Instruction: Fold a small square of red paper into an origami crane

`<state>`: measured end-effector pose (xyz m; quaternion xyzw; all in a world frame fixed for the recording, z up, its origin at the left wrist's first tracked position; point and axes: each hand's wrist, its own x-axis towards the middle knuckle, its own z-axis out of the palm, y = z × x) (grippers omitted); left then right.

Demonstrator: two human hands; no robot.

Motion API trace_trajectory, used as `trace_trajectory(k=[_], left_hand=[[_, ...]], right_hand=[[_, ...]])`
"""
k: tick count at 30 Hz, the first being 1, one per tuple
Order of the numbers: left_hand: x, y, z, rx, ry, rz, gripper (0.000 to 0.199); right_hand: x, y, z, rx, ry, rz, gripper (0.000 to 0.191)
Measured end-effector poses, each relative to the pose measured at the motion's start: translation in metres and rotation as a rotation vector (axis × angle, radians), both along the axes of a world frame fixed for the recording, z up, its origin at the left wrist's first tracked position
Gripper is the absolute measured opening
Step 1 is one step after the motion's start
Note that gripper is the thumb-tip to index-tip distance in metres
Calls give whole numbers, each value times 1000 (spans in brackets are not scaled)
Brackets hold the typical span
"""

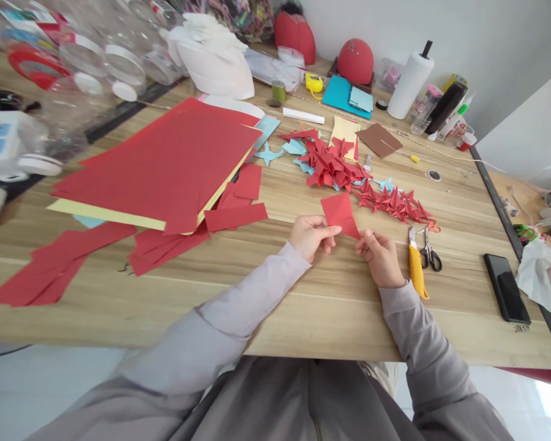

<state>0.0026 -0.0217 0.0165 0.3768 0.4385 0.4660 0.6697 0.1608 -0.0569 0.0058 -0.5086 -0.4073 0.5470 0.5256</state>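
Note:
Between my two hands is a small square of red paper with faint crease lines, held just above the wooden table. My left hand pinches its lower left edge between thumb and fingers. At the lower right corner, my right hand grips the paper with its fingertips. Beyond the square lies a heap of folded red paper stars, some light blue ones among them, and a row of red stars to its right. A yellow utility knife and small black-handled scissors lie beside my right hand.
Large red paper sheets are stacked at the left, with cut red strips in front. A black phone lies at the right. Plastic bottles, a yellow tape measure and a white cylindrical bottle stand at the back.

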Motion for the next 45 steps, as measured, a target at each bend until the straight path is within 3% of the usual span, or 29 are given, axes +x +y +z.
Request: trace_trajectory(k=[4,11,14,20,31,40,45], left_hand=[[9,-8,-6,62,43,-112,28],[9,-8,-6,85,66,-207,30],[10,-8,-7,73,44,-177,32],[12,-7,-7,13,-26,15,42],[10,-5,-1,13,-30,34,48],[6,1,-5,-12,-41,54,45],[6,3,-6,14,-71,2,39]], right_hand=[[-4,-4,0,-1,-41,169,22],[-3,-4,-5,3,5,209,18],[-4,-4,-5,7,30,181,16],[-5,-4,-6,-5,22,137,22],[-9,-3,-6,-6,143,61,42],[-8,-3,-6,-22,80,53,34],[-9,-3,-5,-48,127,16,42]])
